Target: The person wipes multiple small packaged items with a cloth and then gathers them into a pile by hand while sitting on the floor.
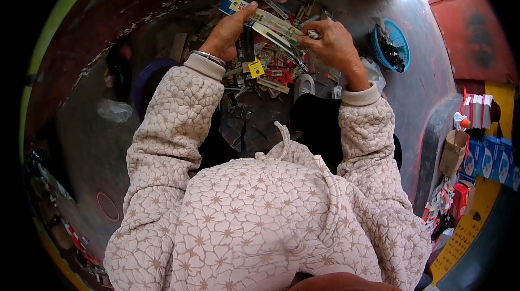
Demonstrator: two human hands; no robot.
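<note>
My left hand [227,35] is closed around several flat, long packages, its thumb lying on top. The uppermost is a narrow clear package [277,22] with a pale item inside and a yellow and white end. A black card [246,46] hangs below that hand. At the other end of the package my right hand [333,47] is closed in a pinch; what its fingertips hold is partly hidden. Underneath spreads a loose pile of small packages and tools [271,81], with a yellow card [256,68] among them.
A blue plastic basket [407,47] with dark things inside stands on the right. At the left are a purple tub [142,82] and a crumpled clear bag [115,110]. My shoe [305,84] borders the pile. Boxes [490,155] line the right edge.
</note>
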